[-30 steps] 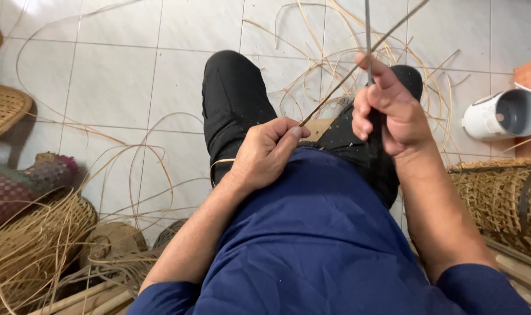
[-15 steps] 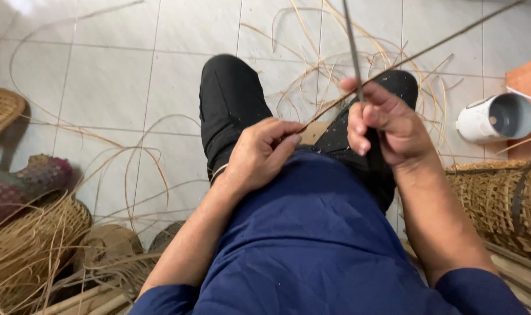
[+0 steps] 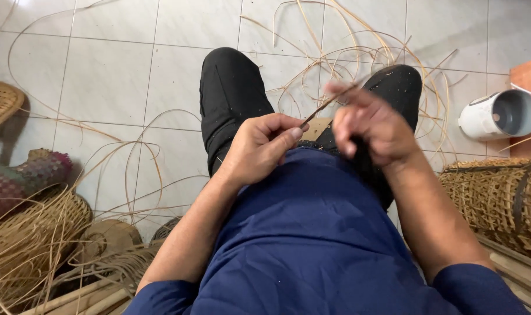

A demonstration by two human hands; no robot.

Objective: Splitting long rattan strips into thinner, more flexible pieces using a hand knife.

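While pinching a thin rattan strip [image 3: 326, 106], both hands [image 3: 264, 146] over lap.

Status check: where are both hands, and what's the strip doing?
Left hand pinching the thin rattan strip over the lap. Right hand blurred at the strip's far end, grip unclear. Loose rattan strands on the floor beyond; nothing between the hands.

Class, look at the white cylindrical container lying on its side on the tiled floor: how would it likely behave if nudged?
The white container lies on its side on smooth tile, so it would probably roll. It looks open and hollow, so it is likely light.
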